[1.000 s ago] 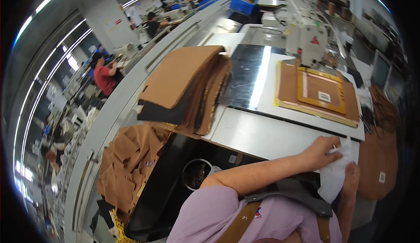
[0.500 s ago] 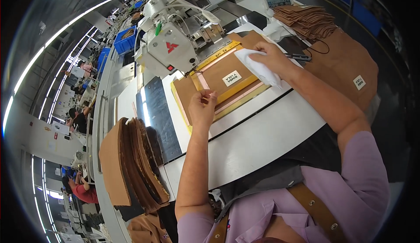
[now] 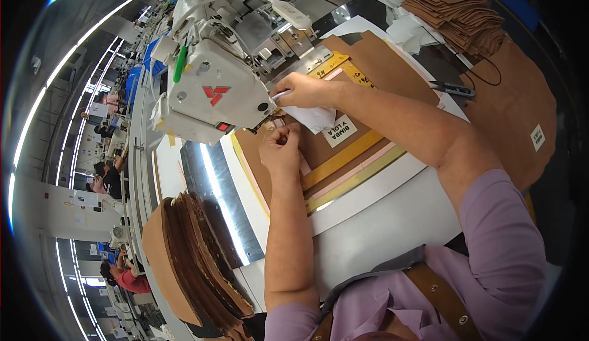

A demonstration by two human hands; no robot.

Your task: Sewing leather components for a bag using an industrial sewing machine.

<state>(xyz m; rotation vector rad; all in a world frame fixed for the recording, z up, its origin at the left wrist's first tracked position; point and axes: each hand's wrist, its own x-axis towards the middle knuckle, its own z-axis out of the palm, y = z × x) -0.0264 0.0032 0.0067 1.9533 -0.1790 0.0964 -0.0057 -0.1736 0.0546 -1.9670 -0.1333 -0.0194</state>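
My right hand [image 3: 302, 89] is closed on a white cloth [image 3: 311, 119], which hangs over a brown panel [image 3: 316, 151] right by the needle area of a white sewing machine [image 3: 205, 86]. Just below it, my left hand [image 3: 282, 151] has its thumb and fingers pinched together; whatever they hold is hidden. The panel lies flat within a clamp frame with yellow strips [image 3: 346, 157] and bears a white label [image 3: 340, 131]. My right hand and the cloth cover part of the panel and frame.
A curved stack of brown pieces [image 3: 184, 249] stands at the left, beside a shiny metal plate [image 3: 215, 200]. Far right are another brown stack [image 3: 451, 19], a large brown sheet [image 3: 515, 108] and thread snips [image 3: 453, 89]. Co-workers [image 3: 132, 281] sit at the far left.
My right hand has carried the white cloth leftward, from the panel's right side to the machine's needle area. My left hand stays pinched near the needle. The view has shifted closer to the machine.
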